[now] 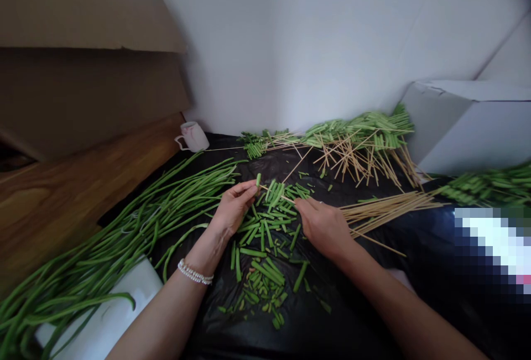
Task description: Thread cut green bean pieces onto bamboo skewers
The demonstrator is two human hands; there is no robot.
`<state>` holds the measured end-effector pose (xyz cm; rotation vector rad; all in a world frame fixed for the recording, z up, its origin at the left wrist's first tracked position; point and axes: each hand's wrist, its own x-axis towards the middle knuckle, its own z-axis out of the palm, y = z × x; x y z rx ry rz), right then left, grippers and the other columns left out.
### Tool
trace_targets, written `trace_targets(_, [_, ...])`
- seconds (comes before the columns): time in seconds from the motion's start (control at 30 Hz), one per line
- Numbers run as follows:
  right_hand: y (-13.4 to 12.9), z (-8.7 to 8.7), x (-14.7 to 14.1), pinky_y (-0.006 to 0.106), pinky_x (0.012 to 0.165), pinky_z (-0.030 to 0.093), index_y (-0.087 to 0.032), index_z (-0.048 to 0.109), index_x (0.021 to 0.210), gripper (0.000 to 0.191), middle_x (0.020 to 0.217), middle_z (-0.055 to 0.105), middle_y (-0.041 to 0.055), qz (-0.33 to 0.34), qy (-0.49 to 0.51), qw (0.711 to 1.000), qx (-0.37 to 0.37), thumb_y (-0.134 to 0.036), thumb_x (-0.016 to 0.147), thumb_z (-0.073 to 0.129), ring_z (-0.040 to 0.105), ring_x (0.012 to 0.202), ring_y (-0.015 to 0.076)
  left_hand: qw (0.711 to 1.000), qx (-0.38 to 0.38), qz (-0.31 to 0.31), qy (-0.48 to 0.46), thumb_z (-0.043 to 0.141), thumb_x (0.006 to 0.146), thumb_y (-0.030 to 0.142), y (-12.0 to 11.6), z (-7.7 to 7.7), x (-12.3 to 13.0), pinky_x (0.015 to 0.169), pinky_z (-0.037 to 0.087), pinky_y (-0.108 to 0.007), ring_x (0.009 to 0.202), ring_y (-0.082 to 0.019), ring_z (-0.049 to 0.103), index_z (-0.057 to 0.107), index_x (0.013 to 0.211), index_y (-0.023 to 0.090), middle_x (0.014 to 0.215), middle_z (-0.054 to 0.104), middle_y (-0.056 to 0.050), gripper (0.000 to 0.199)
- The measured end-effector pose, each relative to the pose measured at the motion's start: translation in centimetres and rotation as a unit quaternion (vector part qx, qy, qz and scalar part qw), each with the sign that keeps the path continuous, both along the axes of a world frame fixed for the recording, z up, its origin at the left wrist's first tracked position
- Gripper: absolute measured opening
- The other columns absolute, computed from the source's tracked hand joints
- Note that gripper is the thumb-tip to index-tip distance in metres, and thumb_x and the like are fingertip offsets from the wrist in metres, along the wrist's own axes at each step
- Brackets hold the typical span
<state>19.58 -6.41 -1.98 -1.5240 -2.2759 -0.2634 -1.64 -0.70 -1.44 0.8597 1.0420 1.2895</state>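
A pale wall [311, 45] rises in front of you, with a large cardboard box [91, 17] to the left and a white box [489, 133] to the right. Black plastic sheeting [323, 321] covers the work surface before you, and bare wood [62, 205] shows beyond its left edge. Long green stalks [166, 210] sprawl across the left side, partly over a white slab [103, 316]. Near the wall, a heap of loaded sticks [360, 128] lies with its bare ends pointing mostly towards you; another green pile [489, 183] sits at the far right. A bundle of bare sticks [385, 210] lies just beside your right hand [326, 227], and a white mug [194, 137] stands by the wall on the left. Cut green lengths [269, 224] are scattered below and between your hands, with shorter bits [261, 288] nearer you.

Your right fingers are closed around a thin stick [289, 200], which carries a row of green pieces [275, 194] side by side, between your hands. Your left hand [236, 205], below which a beaded bracelet [194, 272] circles the wrist, has its thumb and fingertips pinched together on a single short piece [258, 180] at the stick's far end.
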Motion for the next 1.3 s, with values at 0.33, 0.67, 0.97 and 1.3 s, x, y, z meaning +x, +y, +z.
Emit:
trace_targets(0.33, [-0.11,-0.01,-0.15,0.024,0.062,0.035,-0.021,0.064,0.105,0.029,0.089,0.068,0.0021,-0.004,0.002,1.0,-0.005,-0.017,0.093,0.039,0.06,0.073,0.0125,0.999,-0.009,0.015,-0.028,0.088,0.051,0.024,0.24,-0.24,0.08,0.07,0.046,-0.021,0.07,-0.008,0.061,0.076,0.079,0.015,0.077,0.072,-0.003,0.032])
trace_targets(0.67, [-0.1,-0.11,-0.19,0.024,0.062,0.035,-0.02,0.065,0.103,0.028,0.086,0.067,0.0022,0.001,0.011,1.0,-0.009,-0.017,0.093,0.039,0.059,0.072,0.0132,1.0,0.0,0.004,-0.016,0.085,0.057,0.023,0.17,-0.33,0.21,0.07,0.046,-0.022,0.067,-0.008,0.059,0.075,0.079,0.015,0.077,0.072,-0.002,0.026])
trace_targets(0.97, [-0.19,-0.2,-0.19,0.024,0.062,0.036,-0.02,0.065,0.104,0.028,0.085,0.067,0.0016,0.01,0.023,1.0,0.008,-0.017,0.093,0.039,0.059,0.072,0.0127,0.993,-0.07,-0.045,-0.086,0.082,0.06,0.012,0.31,0.33,-0.25,0.058,0.047,-0.015,0.062,-0.006,0.058,0.073,0.079,0.01,0.074,0.069,-0.003,0.021])
trace_targets(1.3, [-0.17,-0.4,-0.31,0.025,0.063,0.036,-0.019,0.064,0.102,0.029,0.082,0.067,0.0024,0.015,0.035,0.999,-0.018,-0.017,0.094,0.036,0.06,0.072,0.0135,0.986,-0.093,-0.091,-0.104,0.079,0.066,0.01,-0.05,0.32,0.04,0.057,0.047,-0.017,0.061,-0.007,0.057,0.072,0.076,0.012,0.072,0.067,-0.003,0.013])
